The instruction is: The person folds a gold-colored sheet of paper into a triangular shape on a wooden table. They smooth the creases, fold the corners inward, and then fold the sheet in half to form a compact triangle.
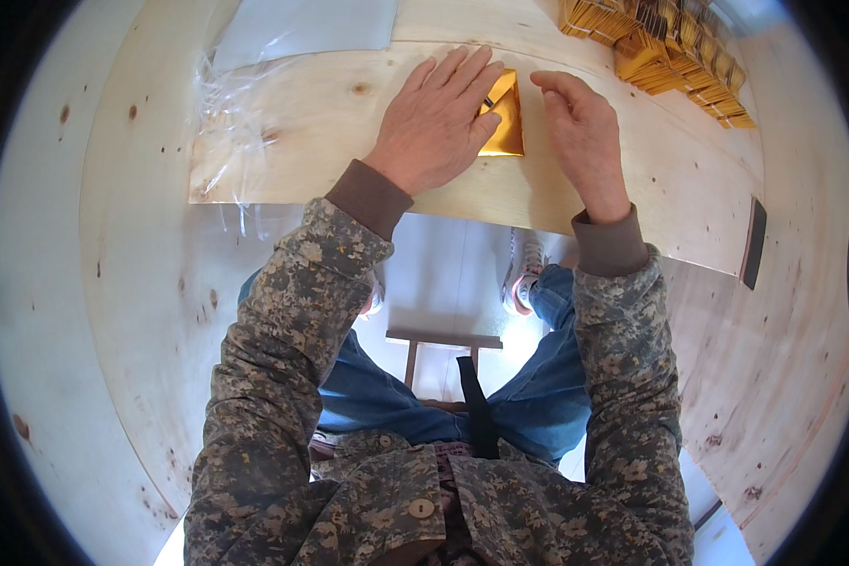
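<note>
Here, left hand (434,121) palm-down over packet (507,134)

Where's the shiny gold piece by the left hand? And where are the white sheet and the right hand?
Gold piece (508,130): head view, on its uncovered right part.
White sheet (307,30): head view, on its visible middle.
Right hand (583,132): head view, on the back of the hand.

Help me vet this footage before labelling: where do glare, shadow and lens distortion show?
In the head view, bright glare on the floor by the shoes; in the head view, shiny reflections on the gold packet and clear plastic, and soft shadow on the table beside the right hand; at the head view's sides, wooden panels bow toward a black rim.
</note>
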`<action>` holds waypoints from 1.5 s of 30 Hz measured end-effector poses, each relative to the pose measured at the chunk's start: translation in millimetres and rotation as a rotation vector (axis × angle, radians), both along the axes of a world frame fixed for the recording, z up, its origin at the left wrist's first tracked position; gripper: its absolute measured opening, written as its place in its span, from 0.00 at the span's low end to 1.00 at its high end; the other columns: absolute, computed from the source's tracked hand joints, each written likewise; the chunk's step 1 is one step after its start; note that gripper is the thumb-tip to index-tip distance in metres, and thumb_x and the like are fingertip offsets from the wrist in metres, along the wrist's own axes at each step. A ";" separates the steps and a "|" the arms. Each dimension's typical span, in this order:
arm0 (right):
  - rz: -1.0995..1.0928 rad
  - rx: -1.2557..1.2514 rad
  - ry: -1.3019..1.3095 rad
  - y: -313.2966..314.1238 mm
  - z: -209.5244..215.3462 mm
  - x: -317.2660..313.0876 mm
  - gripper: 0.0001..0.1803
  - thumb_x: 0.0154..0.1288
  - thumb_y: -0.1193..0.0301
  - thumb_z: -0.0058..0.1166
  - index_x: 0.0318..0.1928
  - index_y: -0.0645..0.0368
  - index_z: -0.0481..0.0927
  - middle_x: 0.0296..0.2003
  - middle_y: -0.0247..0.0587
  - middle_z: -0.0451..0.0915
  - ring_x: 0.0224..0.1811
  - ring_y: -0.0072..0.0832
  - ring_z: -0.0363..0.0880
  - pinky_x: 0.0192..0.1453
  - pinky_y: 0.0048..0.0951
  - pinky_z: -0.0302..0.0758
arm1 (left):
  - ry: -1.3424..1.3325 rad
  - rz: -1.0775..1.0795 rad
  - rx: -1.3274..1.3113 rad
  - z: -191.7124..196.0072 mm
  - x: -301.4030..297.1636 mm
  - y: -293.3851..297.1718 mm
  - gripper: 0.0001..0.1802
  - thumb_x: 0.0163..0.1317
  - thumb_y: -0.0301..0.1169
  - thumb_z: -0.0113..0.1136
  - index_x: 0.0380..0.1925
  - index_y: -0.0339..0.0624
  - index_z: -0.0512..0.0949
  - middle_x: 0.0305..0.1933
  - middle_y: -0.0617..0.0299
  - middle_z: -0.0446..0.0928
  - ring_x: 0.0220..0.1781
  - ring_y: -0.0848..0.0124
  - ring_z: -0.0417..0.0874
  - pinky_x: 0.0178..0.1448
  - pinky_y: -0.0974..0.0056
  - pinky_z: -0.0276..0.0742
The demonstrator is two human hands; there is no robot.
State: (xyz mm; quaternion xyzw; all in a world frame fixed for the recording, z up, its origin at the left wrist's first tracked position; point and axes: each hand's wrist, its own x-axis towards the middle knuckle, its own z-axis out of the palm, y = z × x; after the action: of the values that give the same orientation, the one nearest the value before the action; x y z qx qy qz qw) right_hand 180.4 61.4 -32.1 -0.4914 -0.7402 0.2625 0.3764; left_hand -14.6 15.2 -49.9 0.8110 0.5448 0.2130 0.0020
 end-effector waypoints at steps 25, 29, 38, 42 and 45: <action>0.266 0.192 -0.277 -6.1 -26.7 -23.3 0.25 0.72 0.75 0.47 0.68 0.64 0.69 0.66 0.54 0.73 0.71 0.48 0.69 0.75 0.46 0.63 | 0.115 0.051 -0.076 -14.4 6.6 -7.1 0.31 0.78 0.45 0.38 0.76 0.43 0.59 0.80 0.57 0.59 0.81 0.62 0.56 0.82 0.47 0.44; 0.208 0.315 -0.314 -9.1 -34.4 -26.9 0.26 0.71 0.75 0.48 0.68 0.64 0.68 0.66 0.54 0.73 0.71 0.48 0.69 0.75 0.45 0.64 | 0.088 0.061 -0.062 -14.6 6.7 -6.9 0.32 0.78 0.45 0.40 0.74 0.39 0.60 0.79 0.54 0.60 0.80 0.62 0.57 0.82 0.48 0.45; 0.245 0.387 -0.396 -7.5 -36.4 -20.5 0.25 0.71 0.74 0.49 0.67 0.63 0.70 0.67 0.51 0.72 0.73 0.45 0.67 0.76 0.44 0.63 | 0.141 0.138 -0.014 -16.5 5.8 -9.2 0.35 0.75 0.48 0.46 0.74 0.39 0.62 0.77 0.53 0.62 0.80 0.62 0.59 0.82 0.47 0.45; 0.263 0.380 -0.429 -6.8 -35.9 -17.8 0.25 0.71 0.72 0.49 0.67 0.63 0.71 0.69 0.50 0.71 0.74 0.44 0.66 0.77 0.43 0.62 | 0.171 0.162 0.014 -17.1 7.1 -11.0 0.36 0.74 0.51 0.45 0.73 0.39 0.63 0.78 0.53 0.62 0.80 0.61 0.59 0.82 0.46 0.45; 0.259 0.370 -0.461 -7.1 -36.6 -18.0 0.26 0.70 0.72 0.50 0.67 0.63 0.71 0.70 0.49 0.70 0.74 0.42 0.65 0.78 0.42 0.61 | 0.212 0.218 0.018 -17.4 9.7 -13.0 0.36 0.74 0.52 0.46 0.72 0.38 0.64 0.78 0.53 0.62 0.80 0.60 0.58 0.81 0.45 0.44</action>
State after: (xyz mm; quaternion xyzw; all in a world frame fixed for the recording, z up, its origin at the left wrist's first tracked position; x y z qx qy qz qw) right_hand 162.4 54.3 -68.7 -0.3626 -0.8976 0.0510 0.2454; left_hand -4.9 2.2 -67.3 0.7649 0.6249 0.1303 -0.0860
